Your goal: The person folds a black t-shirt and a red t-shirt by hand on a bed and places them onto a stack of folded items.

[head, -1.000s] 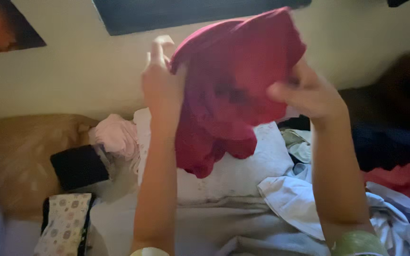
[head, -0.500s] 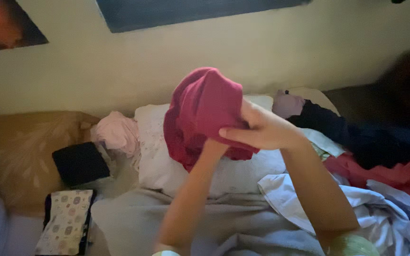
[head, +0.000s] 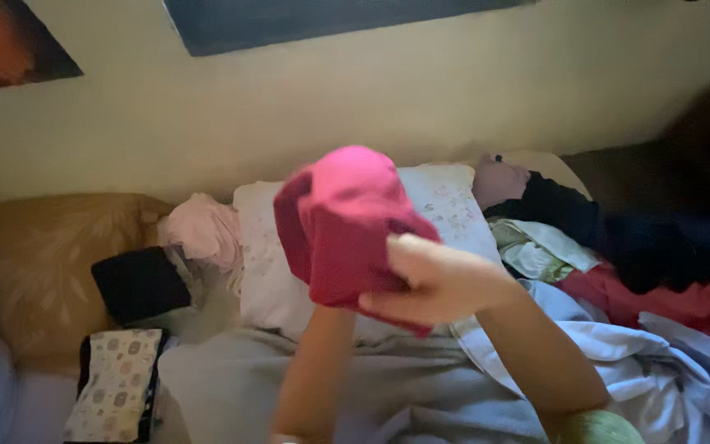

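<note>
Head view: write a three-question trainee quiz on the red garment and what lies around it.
1. True or false: the right hand grips the red garment.
2. Where is the left hand? A) inside the garment, hidden B) on the black folded item C) on the white pillow
3. What colour is the crumpled cloth left of the pillow?

Key: 1 true; 2 A; 3 pale pink.
</note>
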